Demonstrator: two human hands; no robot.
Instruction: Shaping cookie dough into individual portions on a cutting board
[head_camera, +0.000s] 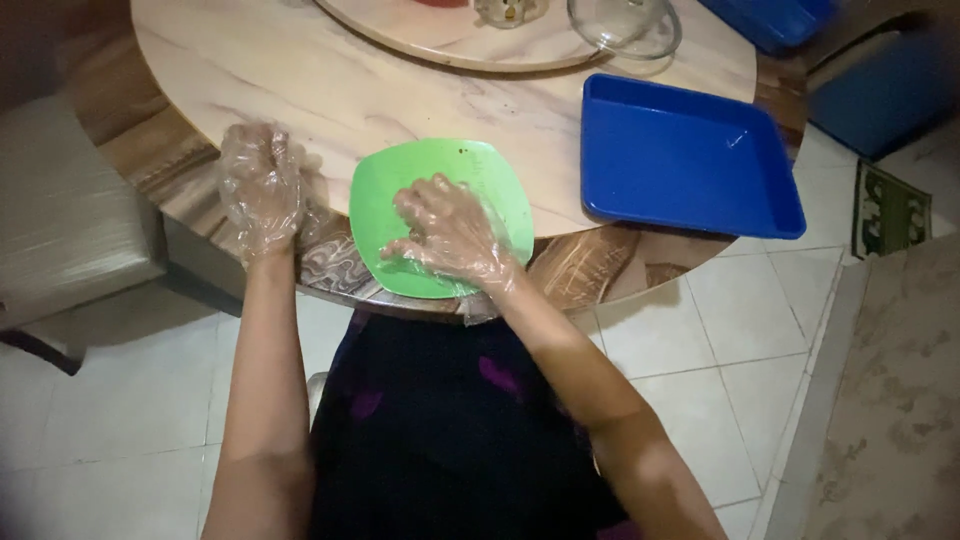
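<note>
While the right hand (450, 235) is laid palm-down on the green plate (440, 180), its fingers are curled and bunched as if something small were being pressed or gathered beneath them. The left hand (262, 185) is closed into a loose fist on the marble table (350, 90), just left of the plate and apart from it. Both hands are covered by thin clear plastic gloves.

The plate sits at the near edge of the table, overhanging it slightly, so pressure is best kept straight down and toward the far side, lest the plate be tipped off the rim. It could be steadied by the left hand at its left edge. The loose glove film should be kept from bunching under the fingertips.

A blue tray (690, 160) lies to the right of the plate, well apart from it, one corner past the table edge. A raised round turntable (450, 45) and a glass lid (625, 25) are seen at the far side.

Whatever lies under the right hand is hidden; whether anything is gripped cannot be told. Whether the left fist holds something is likewise unclear through the crinkled film. The items at the top edge are cut off, and dim light blurs the plate's surface.
</note>
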